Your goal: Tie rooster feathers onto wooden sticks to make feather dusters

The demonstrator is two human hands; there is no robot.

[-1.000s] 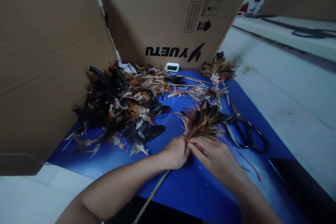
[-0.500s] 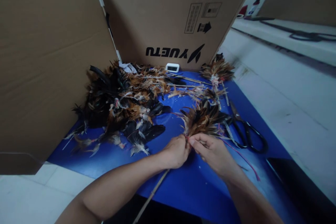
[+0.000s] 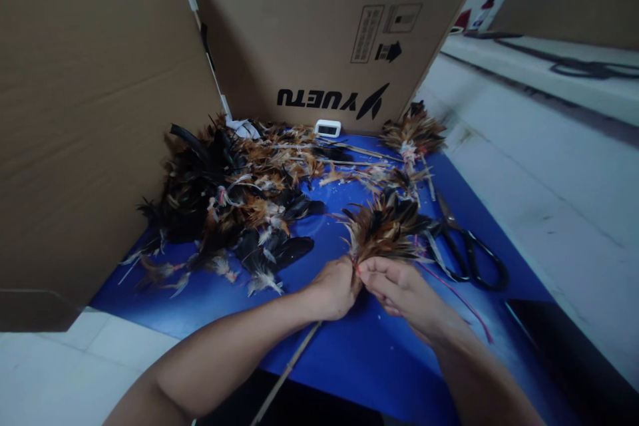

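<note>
My left hand (image 3: 333,291) is closed round the base of a brown and black feather bundle (image 3: 383,229) that fans up and to the right from a thin wooden stick (image 3: 287,373). The stick runs down past my wrist toward the near edge. My right hand (image 3: 403,291) touches the same base, its fingers curled and pinching a thin pink string (image 3: 464,303) that trails off to the right across the blue mat (image 3: 349,346).
A big heap of loose black and brown feathers (image 3: 224,200) lies left of centre. Black scissors (image 3: 469,253) rest at the right. Another feather bunch (image 3: 413,134) and a small white device (image 3: 327,127) sit by the cardboard box walls (image 3: 309,26).
My right hand has pulled in closer to the bundle's base and turned, its fingers curling more tightly on the string. The left hand has stayed where it was.
</note>
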